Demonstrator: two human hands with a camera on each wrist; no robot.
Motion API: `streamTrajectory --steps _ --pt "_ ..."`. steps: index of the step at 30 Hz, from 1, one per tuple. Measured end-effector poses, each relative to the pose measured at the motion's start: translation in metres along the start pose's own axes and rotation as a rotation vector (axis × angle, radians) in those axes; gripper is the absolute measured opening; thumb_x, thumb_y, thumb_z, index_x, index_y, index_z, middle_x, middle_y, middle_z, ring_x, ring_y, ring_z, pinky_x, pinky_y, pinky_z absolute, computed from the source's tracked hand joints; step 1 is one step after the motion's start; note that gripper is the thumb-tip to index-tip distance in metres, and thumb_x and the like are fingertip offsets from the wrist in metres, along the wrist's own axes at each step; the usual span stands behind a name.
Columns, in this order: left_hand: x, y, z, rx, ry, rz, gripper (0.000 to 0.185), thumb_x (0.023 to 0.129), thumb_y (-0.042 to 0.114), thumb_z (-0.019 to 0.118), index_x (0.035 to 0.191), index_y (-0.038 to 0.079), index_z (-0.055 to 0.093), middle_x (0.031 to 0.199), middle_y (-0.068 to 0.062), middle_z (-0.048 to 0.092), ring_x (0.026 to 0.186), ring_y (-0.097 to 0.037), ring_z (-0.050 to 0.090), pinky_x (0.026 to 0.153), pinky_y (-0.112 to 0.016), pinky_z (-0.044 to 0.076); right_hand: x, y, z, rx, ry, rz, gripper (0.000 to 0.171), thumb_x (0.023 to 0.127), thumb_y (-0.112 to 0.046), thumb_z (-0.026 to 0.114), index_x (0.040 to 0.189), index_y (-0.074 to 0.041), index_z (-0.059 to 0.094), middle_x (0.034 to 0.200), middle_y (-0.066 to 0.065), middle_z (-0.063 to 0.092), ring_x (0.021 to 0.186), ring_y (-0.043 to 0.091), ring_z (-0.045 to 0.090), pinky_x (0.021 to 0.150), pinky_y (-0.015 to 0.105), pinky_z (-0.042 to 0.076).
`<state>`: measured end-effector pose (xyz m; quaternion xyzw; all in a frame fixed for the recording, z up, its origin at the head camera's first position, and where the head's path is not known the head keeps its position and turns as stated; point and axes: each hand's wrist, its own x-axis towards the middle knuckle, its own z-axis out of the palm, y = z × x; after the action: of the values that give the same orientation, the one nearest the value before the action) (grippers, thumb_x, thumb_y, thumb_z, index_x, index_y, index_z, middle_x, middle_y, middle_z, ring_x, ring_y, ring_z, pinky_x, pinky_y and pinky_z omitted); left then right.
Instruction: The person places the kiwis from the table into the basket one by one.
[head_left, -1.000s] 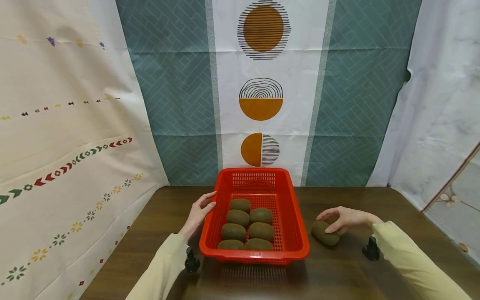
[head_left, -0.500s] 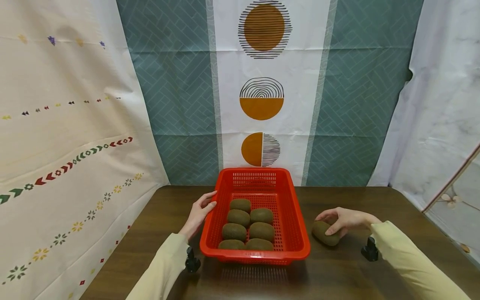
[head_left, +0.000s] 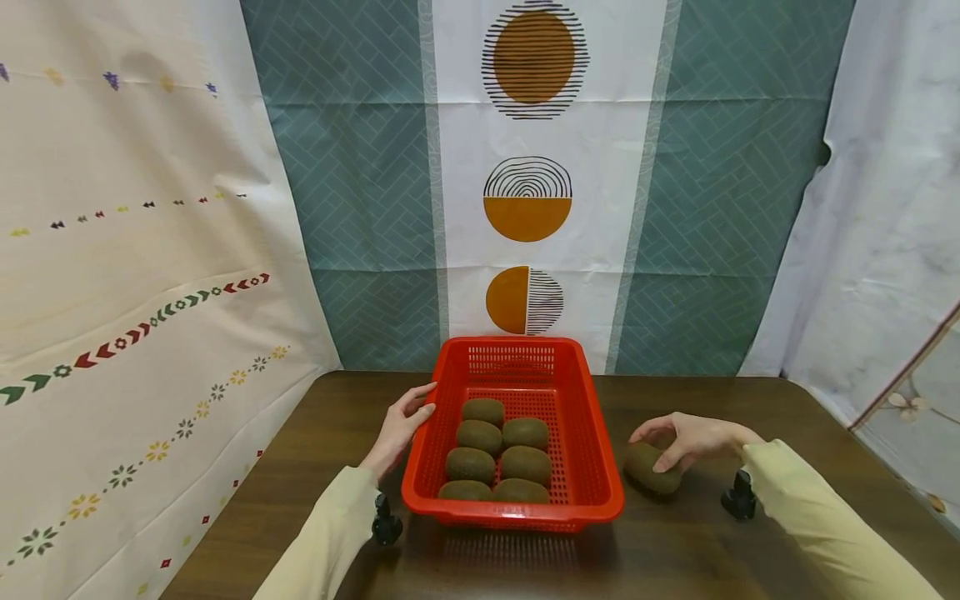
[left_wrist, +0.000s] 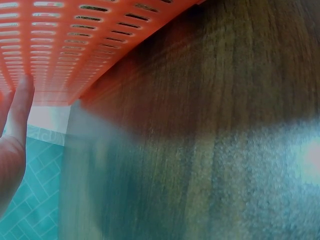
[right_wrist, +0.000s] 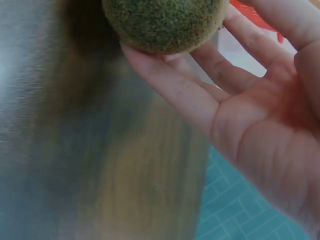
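A red plastic basket (head_left: 600, 467) stands on the dark wooden table and holds several brown kiwis (head_left: 523, 433) in two rows. My left hand (head_left: 401, 425) rests with straight fingers against the basket's left rim; in the left wrist view its fingers (left_wrist: 17, 115) lie along the slotted basket wall (left_wrist: 75, 45). Right of the basket one more kiwi (head_left: 649, 470) lies on the table. My right hand (head_left: 686, 437) curls over it from above. In the right wrist view the fingers (right_wrist: 200, 85) wrap round the fuzzy kiwi (right_wrist: 165, 22).
The wooden table (head_left: 525, 567) ends at patterned cloth backdrops at the back, left and right. Bare tabletop lies in front of the basket and left of it. Small black wrist cameras (head_left: 738, 498) hang under both sleeves.
The right hand's fingers have settled a little more round the kiwi beside the basket. The left hand and the basket have stayed in place.
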<state>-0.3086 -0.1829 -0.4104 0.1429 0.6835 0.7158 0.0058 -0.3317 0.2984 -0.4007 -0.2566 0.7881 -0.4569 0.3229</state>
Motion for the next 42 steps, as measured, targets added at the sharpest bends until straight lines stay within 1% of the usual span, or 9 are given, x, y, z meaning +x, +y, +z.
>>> streamTrajectory --steps 7,10,14,17,20,27,32,38,42 --pt "0.000 -0.001 -0.001 0.004 0.003 0.003 0.044 0.092 0.005 0.051 0.134 -0.001 0.039 0.119 -0.028 0.048 0.098 -0.044 0.053 0.074 -0.042 0.050 0.005 -0.022 -0.015 -0.081 -0.050 -0.041 0.050 0.079 -0.009 0.067 0.125 -0.004 0.050 0.133 0.019 0.039 0.120 0.041 0.031 0.071 0.045 0.050" --pt "0.001 -0.001 -0.002 -0.002 -0.002 0.002 0.044 0.092 0.005 0.051 0.134 -0.001 0.038 0.120 -0.029 0.047 0.099 -0.045 0.052 0.074 -0.042 0.050 0.007 -0.034 -0.024 -0.129 -0.096 -0.079 0.050 0.080 -0.008 0.066 0.127 -0.002 0.048 0.130 0.017 0.042 0.116 0.039 0.034 0.068 0.039 0.050" --pt "0.000 -0.002 -0.002 -0.008 0.000 -0.001 0.044 0.092 0.004 0.051 0.134 -0.001 0.038 0.120 -0.030 0.047 0.099 -0.046 0.052 0.073 -0.042 0.050 0.010 -0.050 -0.033 -0.164 -0.137 -0.114 0.050 0.081 -0.005 0.065 0.127 0.000 0.047 0.131 0.020 0.041 0.120 0.042 0.030 0.071 0.039 0.050" --pt "0.000 -0.002 -0.002 0.001 0.002 0.006 0.044 0.092 0.004 0.051 0.134 -0.002 0.038 0.120 -0.030 0.047 0.099 -0.046 0.052 0.073 -0.041 0.050 0.012 -0.062 -0.039 -0.175 -0.132 -0.118 0.049 0.081 -0.004 0.065 0.127 -0.001 0.047 0.133 0.021 0.039 0.125 0.041 0.024 0.084 0.042 0.045" --pt "0.000 -0.001 -0.003 0.004 0.003 0.012 0.045 0.092 0.004 0.051 0.134 -0.003 0.038 0.121 -0.030 0.046 0.099 -0.046 0.051 0.073 -0.041 0.050 0.017 -0.076 -0.043 -0.199 -0.112 -0.110 0.050 0.081 -0.004 0.066 0.127 -0.003 0.048 0.131 0.017 0.043 0.126 0.038 0.027 0.089 0.042 0.041" --pt "-0.001 -0.001 -0.003 -0.014 -0.003 -0.002 0.045 0.092 0.005 0.052 0.134 -0.002 0.038 0.121 -0.030 0.046 0.099 -0.046 0.051 0.073 -0.042 0.050 0.032 -0.103 -0.045 -0.210 -0.045 -0.085 0.052 0.078 -0.007 0.070 0.127 -0.007 0.051 0.132 0.013 0.042 0.124 0.037 0.027 0.082 0.041 0.046" --pt "0.003 -0.010 -0.005 -0.012 0.010 0.013 0.045 0.091 0.008 0.054 0.133 0.001 0.041 0.119 -0.027 0.049 0.096 -0.044 0.054 0.072 -0.043 0.050 0.047 -0.118 -0.044 -0.247 -0.021 -0.089 0.052 0.077 -0.010 0.072 0.125 -0.010 0.054 0.129 0.011 0.045 0.122 0.035 0.031 0.083 0.039 0.045" --pt "0.008 -0.023 -0.008 0.006 0.033 0.031 0.043 0.091 0.011 0.054 0.132 0.005 0.044 0.119 -0.024 0.051 0.096 -0.042 0.055 0.072 -0.043 0.050 0.070 -0.134 -0.037 -0.267 -0.046 -0.103 0.052 0.077 -0.011 0.073 0.125 -0.010 0.054 0.129 0.010 0.046 0.120 0.033 0.035 0.082 0.039 0.047" --pt "0.008 -0.021 -0.007 -0.001 0.024 0.025 0.043 0.091 0.011 0.055 0.132 0.005 0.044 0.120 -0.025 0.050 0.097 -0.042 0.055 0.072 -0.043 0.050 0.087 -0.140 -0.032 -0.287 -0.073 -0.096 0.054 0.077 -0.013 0.072 0.127 -0.009 0.053 0.132 0.011 0.042 0.119 0.031 0.036 0.083 0.039 0.046"
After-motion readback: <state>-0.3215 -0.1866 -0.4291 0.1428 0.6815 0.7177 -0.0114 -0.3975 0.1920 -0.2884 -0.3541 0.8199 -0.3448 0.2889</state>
